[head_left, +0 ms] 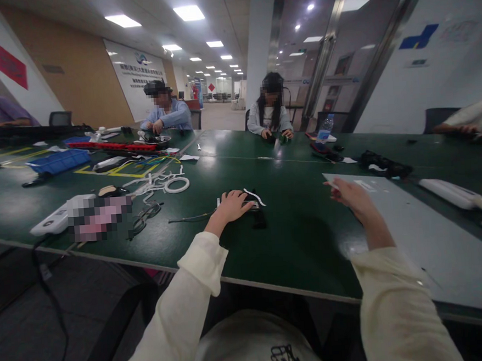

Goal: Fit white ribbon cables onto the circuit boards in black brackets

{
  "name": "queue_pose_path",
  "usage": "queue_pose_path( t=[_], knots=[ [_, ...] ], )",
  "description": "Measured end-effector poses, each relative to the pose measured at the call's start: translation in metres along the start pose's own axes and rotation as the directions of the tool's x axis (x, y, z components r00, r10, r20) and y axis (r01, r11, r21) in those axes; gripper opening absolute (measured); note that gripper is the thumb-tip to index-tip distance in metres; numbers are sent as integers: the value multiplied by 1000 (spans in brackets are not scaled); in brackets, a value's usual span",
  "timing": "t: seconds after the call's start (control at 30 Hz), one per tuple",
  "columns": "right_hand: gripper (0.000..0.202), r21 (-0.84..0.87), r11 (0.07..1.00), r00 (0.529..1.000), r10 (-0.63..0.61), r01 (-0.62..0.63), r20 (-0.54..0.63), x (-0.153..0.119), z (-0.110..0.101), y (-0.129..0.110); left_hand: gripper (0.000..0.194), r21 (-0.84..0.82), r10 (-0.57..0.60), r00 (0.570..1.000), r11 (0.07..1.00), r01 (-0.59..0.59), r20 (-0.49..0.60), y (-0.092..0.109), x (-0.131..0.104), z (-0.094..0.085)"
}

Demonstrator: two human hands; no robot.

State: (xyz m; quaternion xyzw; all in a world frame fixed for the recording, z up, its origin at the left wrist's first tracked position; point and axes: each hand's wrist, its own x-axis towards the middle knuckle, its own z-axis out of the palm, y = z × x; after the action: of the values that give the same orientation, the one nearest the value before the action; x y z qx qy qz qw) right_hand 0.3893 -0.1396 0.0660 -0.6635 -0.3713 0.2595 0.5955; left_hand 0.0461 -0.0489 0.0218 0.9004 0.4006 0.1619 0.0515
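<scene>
My left hand [233,204] lies palm down with its fingers spread, over a small dark object on the green table [271,255] that it mostly covers. A curved white strip [255,196] sticks out past its fingertips, and a thin grey cable [189,218] runs out to the left of it. Farther right, my right hand [351,197] is over the near-left corner of a pale flat board [418,228]. Its fingers are pinched together; a small light bit shows at the fingertips, too small to name.
To the left are white cable coils [177,185], eyeglasses [147,217], a white power strip [59,215] and a blue tray [60,160]. A water bottle [325,128] stands across the table. A white device [446,192] lies at right. Several people sit around the table.
</scene>
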Motion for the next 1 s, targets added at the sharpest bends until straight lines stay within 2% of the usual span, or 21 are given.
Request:
queue_pose_path(
  t=[0.07, 0.17, 0.3, 0.43, 0.5, 0.6, 0.73, 0.8, 0.9, 1.0],
  knots=[
    [22, -7, 1000, 967, 16, -15, 256, -14, 41, -11, 53, -16, -10, 998, 1000, 9, -57, 3, 1, -2],
    [26, -49, 998, 867, -20, 51, 498, -35, 94, -24, 47, -108, -31, 985, 994, 13, -172, 8, 3, -9],
    [52, -1, 969, 758, -192, 246, 624, -57, 137, -30, 40, -255, -17, 961, 965, -56, -275, 13, 6, -16],
    [67, 3, 931, 677, -268, 365, 685, -70, 154, -29, 31, -351, -2, 949, 929, -115, -316, 15, 6, -18],
    [68, -26, 914, 671, -277, 405, 687, -74, 155, -29, 31, -391, 22, 951, 908, -148, -309, 16, 6, -18],
    [67, -81, 900, 691, -269, 429, 671, -78, 153, -28, 28, -415, 78, 951, 887, -203, -298, 16, 5, -17],
    [63, -125, 896, 707, -243, 426, 664, -80, 152, -26, 24, -376, 83, 954, 907, -192, -287, 15, 6, -14],
    [55, -146, 898, 733, -234, 414, 638, -80, 152, -25, 25, -353, 80, 956, 918, -181, -282, 15, 7, -13],
    [29, -173, 905, 762, -210, 388, 613, -79, 155, -22, 26, -310, 90, 952, 933, -183, -292, 15, 8, -12],
    [22, -211, 895, 769, -195, 394, 609, -79, 156, -19, 26, -251, 78, 945, 954, -164, -318, 15, 8, -13]
  ],
)
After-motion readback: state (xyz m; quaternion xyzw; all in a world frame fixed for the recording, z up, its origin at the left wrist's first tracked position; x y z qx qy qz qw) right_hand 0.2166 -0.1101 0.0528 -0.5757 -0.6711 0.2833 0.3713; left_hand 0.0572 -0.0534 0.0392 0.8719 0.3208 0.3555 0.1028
